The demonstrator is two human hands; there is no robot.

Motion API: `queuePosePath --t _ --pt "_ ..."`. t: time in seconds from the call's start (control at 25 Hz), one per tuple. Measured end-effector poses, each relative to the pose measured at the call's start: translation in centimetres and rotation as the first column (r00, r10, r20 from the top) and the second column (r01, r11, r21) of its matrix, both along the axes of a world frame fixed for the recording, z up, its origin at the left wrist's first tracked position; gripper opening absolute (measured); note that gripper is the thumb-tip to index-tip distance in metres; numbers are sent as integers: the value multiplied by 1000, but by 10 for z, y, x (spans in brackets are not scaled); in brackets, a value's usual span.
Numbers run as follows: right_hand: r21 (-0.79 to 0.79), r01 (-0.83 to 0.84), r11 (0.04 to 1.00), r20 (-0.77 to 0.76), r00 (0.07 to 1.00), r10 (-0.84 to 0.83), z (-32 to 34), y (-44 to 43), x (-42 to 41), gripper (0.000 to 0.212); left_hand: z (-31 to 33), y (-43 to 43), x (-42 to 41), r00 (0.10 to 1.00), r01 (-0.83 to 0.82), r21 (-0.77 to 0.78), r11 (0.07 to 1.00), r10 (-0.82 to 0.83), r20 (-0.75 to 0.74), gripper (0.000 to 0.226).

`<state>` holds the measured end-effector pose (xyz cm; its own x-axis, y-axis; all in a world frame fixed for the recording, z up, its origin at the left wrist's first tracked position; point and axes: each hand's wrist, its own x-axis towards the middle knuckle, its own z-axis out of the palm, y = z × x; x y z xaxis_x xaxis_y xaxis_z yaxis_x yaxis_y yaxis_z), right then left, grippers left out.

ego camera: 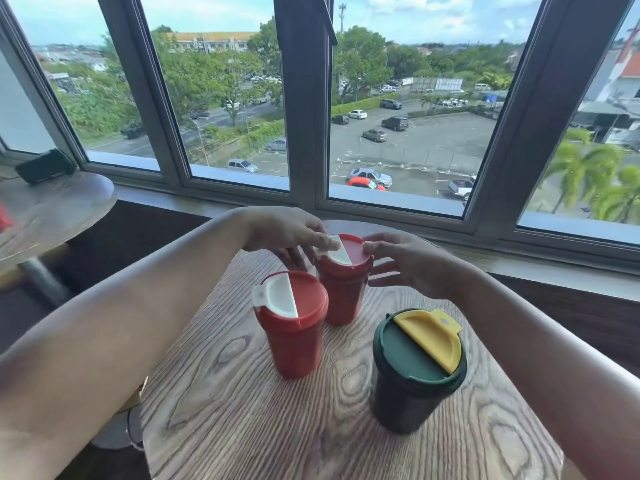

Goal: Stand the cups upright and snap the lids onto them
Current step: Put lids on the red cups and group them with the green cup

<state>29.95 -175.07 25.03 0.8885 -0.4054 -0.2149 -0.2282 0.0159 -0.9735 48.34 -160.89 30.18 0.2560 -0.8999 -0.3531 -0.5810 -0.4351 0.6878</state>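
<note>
Three cups stand upright on a wooden table point(242, 427). The far red cup point(341, 296) carries a red lid with a white flap point(348, 249). My left hand point(284, 233) lies over the left part of that lid, fingers on the flap. My right hand point(405, 261) touches the lid's right rim with its thumb, fingers spread beside the cup. A near red cup point(292, 341) with a red and white lid point(289, 297) stands in front. A dark green cup point(408, 393) with a green and yellow lid point(420, 344) stands at the right.
A window frame point(301, 133) and sill run just behind the table. A second round wooden table point(52, 209) stands at the left with a dark object point(45, 166) on it. The table's left edge drops to a dark floor.
</note>
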Motion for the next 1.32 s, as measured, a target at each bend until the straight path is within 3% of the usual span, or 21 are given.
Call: queuePosePath --t 0.16,0.32,0.52,0.72,0.92,1.32 --pt "-47 -7 999 -50 999 4 4 2 -4 30 -4 -7 -3 995 -92 -117 989 87 -45 27" --pt "-39 -25 999 -50 998 23 11 5 -7 28 -1 -13 -8 998 -18 -221 975 29 47 21" --pt "-28 -15 999 -8 1000 15 9 6 -2 22 -1 -5 -4 1000 -22 -78 997 24 19 30" --pt "-8 -26 1000 0 1000 26 12 9 -2 28 -7 2 -3 994 -65 -194 979 47 -96 18" --pt "-49 -11 999 -14 1000 10 13 12 3 44 -3 2 1 998 2 -193 981 -15 -65 25" --pt "-129 -12 992 -45 999 7 9 12 -6 47 -8 -2 -5 998 61 -162 985 -65 -18 23"
